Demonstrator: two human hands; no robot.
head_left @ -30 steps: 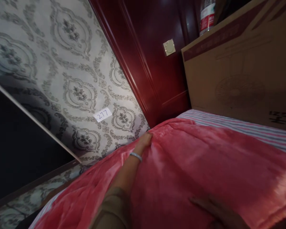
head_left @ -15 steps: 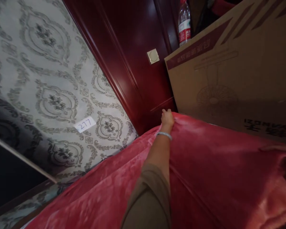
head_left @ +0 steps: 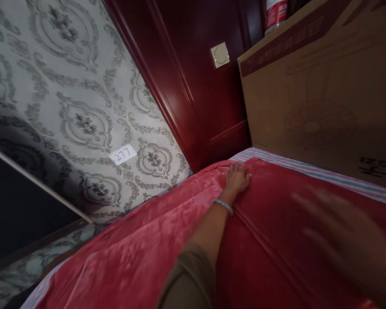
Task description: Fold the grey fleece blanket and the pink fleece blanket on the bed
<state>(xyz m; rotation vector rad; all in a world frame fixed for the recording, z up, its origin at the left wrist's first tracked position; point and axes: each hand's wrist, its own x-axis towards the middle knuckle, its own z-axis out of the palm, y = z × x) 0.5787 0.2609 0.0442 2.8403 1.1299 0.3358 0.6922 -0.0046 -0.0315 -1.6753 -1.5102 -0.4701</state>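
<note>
A red plush blanket (head_left: 122,253) covers the bed, with a seam running across it. My left hand (head_left: 237,177), a bracelet on its wrist, rests on the blanket near its far edge, palm down with fingers spread. Over the blanket at the right is my right hand (head_left: 350,231), smeared by motion but with its fingers stretched apart and nothing seen in them. Whether it touches the cloth I cannot tell. A striped sheet (head_left: 286,162) shows along the far edge, beyond the blanket.
A large cardboard box (head_left: 270,103) stands against the bed's far right side, with a bottle (head_left: 275,16) at its top edge. Behind is a dark red wooden panel (head_left: 199,86) with a square switch plate (head_left: 220,55). Patterned wallpaper (head_left: 83,94) bears a paper marked 277 (head_left: 123,154).
My left hand has let go of the blanket's far edge and lies flat on it. The blanket edge has come nearer, baring the striped sheet. My right hand has come into fuller view, fingers spread.
</note>
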